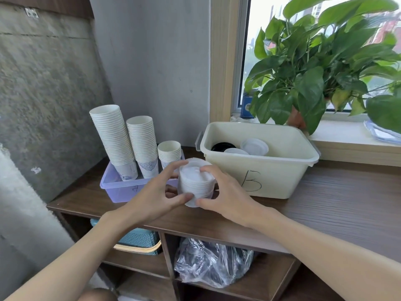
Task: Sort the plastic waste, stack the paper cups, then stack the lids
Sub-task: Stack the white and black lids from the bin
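Note:
A stack of white plastic lids (195, 183) is held above the wooden shelf top, between the two bins. My left hand (160, 192) grips its left side and my right hand (225, 194) grips its right side and top. Three stacks of white paper cups (115, 137) stand upright in a purple bin (115, 190) at the left. A cream bin marked "B" (260, 170) at the right holds a black lid (223, 146) and white lids (253, 146).
The wooden shelf top (325, 203) runs to the right under a window sill with a leafy potted plant (314, 72). Below are open cubbies with a clear plastic bag (210, 261) and a teal basket (138, 240). A grey wall stands on the left.

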Demonstrator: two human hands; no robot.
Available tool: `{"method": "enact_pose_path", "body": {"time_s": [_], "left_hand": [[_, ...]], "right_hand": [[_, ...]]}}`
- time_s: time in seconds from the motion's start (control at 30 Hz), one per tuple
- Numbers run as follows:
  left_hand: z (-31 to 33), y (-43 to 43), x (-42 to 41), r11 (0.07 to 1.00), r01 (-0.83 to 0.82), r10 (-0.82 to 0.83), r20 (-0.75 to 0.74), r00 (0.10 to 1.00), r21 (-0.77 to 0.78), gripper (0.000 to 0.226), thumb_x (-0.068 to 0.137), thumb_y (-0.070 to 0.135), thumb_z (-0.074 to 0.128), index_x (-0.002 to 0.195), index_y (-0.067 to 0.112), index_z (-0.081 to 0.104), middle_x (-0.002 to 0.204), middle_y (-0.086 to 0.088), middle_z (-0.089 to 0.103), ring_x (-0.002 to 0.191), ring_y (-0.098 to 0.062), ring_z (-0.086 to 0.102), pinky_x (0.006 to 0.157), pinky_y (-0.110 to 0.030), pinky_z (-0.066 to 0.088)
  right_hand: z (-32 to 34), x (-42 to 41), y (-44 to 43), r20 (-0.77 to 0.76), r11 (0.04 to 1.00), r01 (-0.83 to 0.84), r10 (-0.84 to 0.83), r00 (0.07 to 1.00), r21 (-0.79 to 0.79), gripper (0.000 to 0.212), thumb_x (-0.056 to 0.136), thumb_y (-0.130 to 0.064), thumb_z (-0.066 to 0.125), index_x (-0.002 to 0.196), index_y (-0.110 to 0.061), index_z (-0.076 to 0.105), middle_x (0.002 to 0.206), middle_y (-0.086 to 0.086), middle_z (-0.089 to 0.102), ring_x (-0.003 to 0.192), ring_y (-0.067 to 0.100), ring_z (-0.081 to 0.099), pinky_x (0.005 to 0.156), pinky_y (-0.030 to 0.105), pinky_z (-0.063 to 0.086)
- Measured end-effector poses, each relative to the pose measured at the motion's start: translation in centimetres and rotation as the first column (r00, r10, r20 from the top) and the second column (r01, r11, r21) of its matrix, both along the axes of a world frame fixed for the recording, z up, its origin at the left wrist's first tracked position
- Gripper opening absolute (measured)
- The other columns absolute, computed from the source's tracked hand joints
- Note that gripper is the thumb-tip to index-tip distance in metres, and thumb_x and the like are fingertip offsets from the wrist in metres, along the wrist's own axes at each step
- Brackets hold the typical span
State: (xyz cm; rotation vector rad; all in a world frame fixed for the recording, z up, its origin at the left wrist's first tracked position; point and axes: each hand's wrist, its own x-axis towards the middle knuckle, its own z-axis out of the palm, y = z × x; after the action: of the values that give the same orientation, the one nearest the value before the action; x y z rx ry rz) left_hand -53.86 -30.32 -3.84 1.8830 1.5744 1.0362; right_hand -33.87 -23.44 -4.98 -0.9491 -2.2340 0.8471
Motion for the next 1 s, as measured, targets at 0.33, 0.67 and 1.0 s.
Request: {"method": "enact_pose_path", "body": {"time_s": [0.33, 0.67, 1.0], "left_hand": [[8.8, 0.7, 2.4, 0.986, 0.038, -0.041, 0.012, 0.999, 0.165, 0.064, 0.071, 0.066, 0.075, 0.126, 0.058, 0.042, 0.125, 0.011, 0.060, 0.089, -0.010, 0.070, 0.078, -0.028, 0.058], [13.1, 7.0, 7.8, 0.979, 0.081, -0.084, 0.005, 0.996, 0.186, 0.062, 0.084, 0.049, 0.071, 0.136, 0.042, 0.037, 0.125, 0.009, 0.052, 0.085, -0.015, 0.073, 0.071, -0.026, 0.061], [11.9, 14.1, 11.9, 0.978, 0.203, -0.209, 0.145, 0.967, 0.057, 0.066, 0.080, 0.036, 0.081, 0.137, 0.026, 0.049, 0.125, 0.000, 0.061, 0.095, -0.015, 0.071, 0.069, -0.035, 0.063]], "right_hand": [[8.7, 2.8, -0.5, -0.167, 0.992, 0.018, 0.004, 0.986, 0.129, 0.067, 0.074, -0.027, 0.082, 0.126, -0.042, 0.041, 0.106, -0.013, 0.056, 0.094, 0.013, 0.059, 0.082, 0.030, 0.053], [12.6, 7.3, 3.4, -0.171, 0.966, 0.149, -0.113, 0.979, 0.210, 0.071, 0.078, -0.028, 0.080, 0.133, -0.035, 0.035, 0.108, -0.012, 0.056, 0.092, 0.010, 0.059, 0.070, 0.009, 0.045], [10.9, 11.5, 8.3, -0.142, 0.966, 0.229, -0.211, 0.967, 0.121, 0.084, 0.072, -0.029, 0.083, 0.137, -0.034, 0.030, 0.108, -0.017, 0.055, 0.097, 0.016, 0.062, 0.087, 0.037, 0.053]]}}
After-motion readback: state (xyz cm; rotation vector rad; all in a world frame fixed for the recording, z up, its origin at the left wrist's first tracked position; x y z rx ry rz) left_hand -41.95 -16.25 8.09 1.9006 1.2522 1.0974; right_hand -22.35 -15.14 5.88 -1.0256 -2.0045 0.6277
